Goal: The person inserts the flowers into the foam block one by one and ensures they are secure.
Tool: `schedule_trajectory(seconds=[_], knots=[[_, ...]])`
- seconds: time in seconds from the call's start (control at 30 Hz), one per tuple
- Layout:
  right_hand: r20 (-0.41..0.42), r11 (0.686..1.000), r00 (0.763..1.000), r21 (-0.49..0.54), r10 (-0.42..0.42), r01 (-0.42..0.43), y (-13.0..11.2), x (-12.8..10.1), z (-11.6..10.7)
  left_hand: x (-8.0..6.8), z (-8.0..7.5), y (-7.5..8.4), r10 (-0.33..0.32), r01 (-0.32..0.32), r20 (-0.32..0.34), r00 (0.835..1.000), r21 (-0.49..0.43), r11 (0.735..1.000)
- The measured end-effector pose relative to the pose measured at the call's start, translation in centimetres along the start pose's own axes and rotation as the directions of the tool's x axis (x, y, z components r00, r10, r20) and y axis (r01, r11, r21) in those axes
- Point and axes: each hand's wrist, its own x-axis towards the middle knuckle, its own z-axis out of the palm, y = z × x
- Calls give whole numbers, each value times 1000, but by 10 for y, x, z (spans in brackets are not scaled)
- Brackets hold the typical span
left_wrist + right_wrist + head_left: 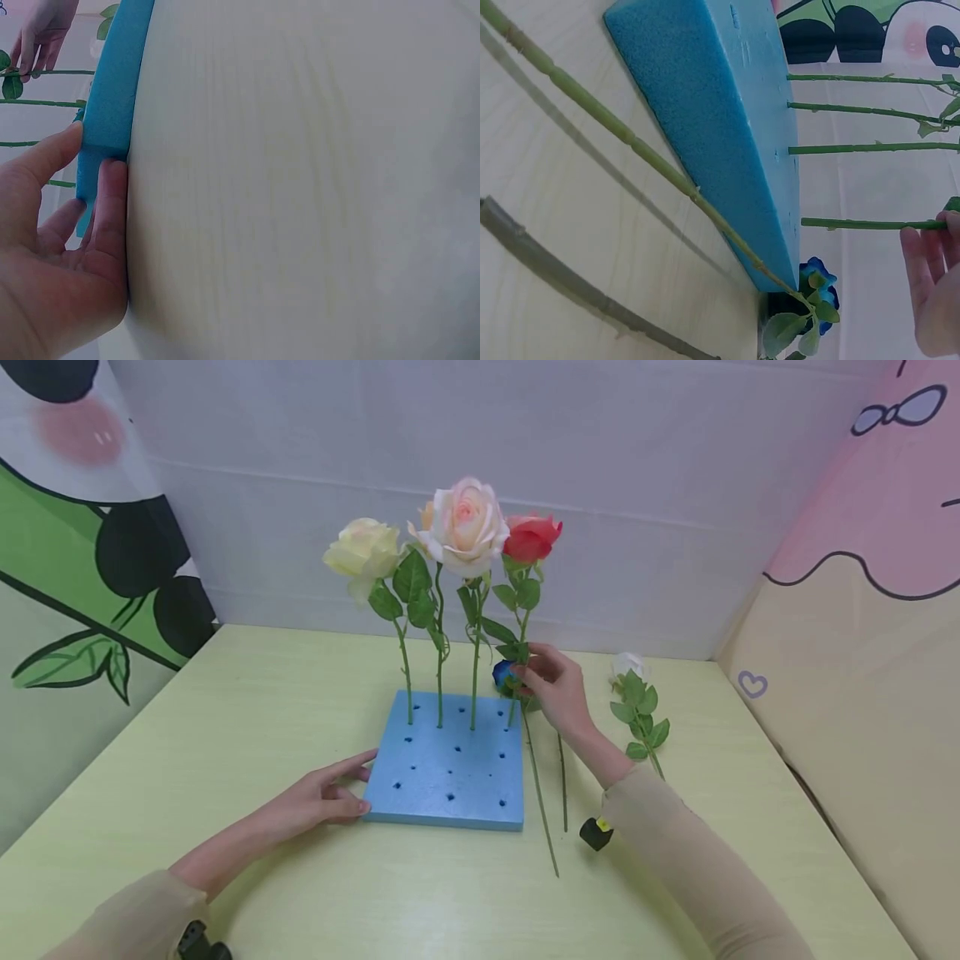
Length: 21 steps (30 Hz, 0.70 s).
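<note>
At the back right corner of the foam block (448,768), the right hand (557,689) pinches the stem of the red rose (531,537) between its fingertips, partway up, just under a cluster of leaves. The wrist view shows that stem's lower end already entering the top face of the block, the fingers (930,270) closed lightly round it. The rose stands upright, last in a row of four along the far edge, next to the big pink rose (465,525), a smaller peach bloom mostly hidden behind it, and the cream rose (365,548).

The left hand (318,797) rests flat on the desk (225,710) against the near left corner of the block, fingers straight, thumb on the top edge and fingertips against the side, bracing it and gripping nothing.

By the look of it, the step in hand is seating the red rose in its hole. The next move would call for a straight downward push along the stem while the left hand keeps the block from sliding or tipping; a sideways lean could bend the thin stem or tear the foam.

Beside the block's right edge lie two more stems, one ending in a blue rose (502,674) just behind the right hand. A white rose (627,665) lies further right on the desk, well apart from the block. Several holes nearer the front are unfilled.
</note>
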Motion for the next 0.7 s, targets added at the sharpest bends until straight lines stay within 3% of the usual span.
schedule_trajectory(seconds=[0.33, 0.7], knots=[[19, 999, 1000, -41, 3, -3, 5, -4, 5, 0, 0, 1, 10, -10, 8, 1000, -16, 1000], [41, 997, 999, -82, 0, 4, 11, -9, 5, 0, -1, 1, -20, 20, -13, 1000, -2, 1000]])
